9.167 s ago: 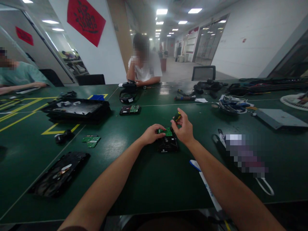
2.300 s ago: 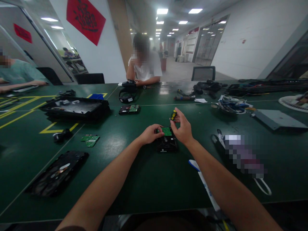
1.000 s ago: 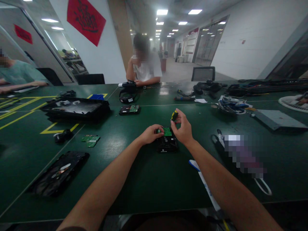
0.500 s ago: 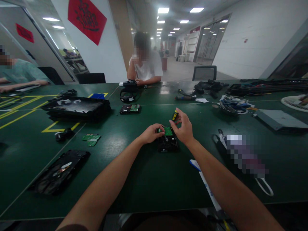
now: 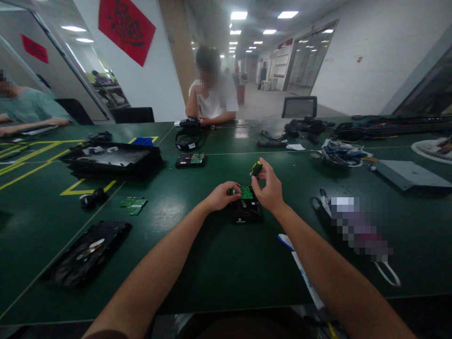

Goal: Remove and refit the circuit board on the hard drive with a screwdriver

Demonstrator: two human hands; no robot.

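Observation:
A black hard drive lies on the green table before me, its green circuit board facing up at the far end. My left hand grips the drive's left side, thumb and fingers pressed together beside the board. The fingers of my right hand are closed round a short screwdriver with a yellow and dark handle, held upright over the board's right side. Its tip is hidden by my hand. Whether it touches a screw, I cannot tell.
To the left lie a loose green circuit board, a black casing and stacked black trays. A second hard drive sits farther back. Rightward are a pouch, a grey metal box and bundled cables. A person sits opposite.
The screwdriver's handle has turned in my right fingers, showing less yellow now. My left hand and the hard drive stay in place.

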